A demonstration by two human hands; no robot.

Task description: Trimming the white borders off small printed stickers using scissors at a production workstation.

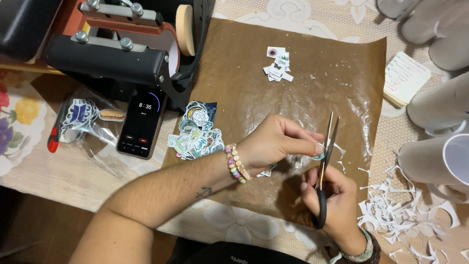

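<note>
Mid-trim: left hand [273, 142] pinches the sticker [319, 154], right hand [332, 200] grips open scissors [325, 161]; next, a careful snip along the edge.

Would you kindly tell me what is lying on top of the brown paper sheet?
On the brown paper sheet lie a pile of cut stickers and a smaller sticker cluster. The left hand and right hand with scissors cover whatever lies beneath them.
</note>
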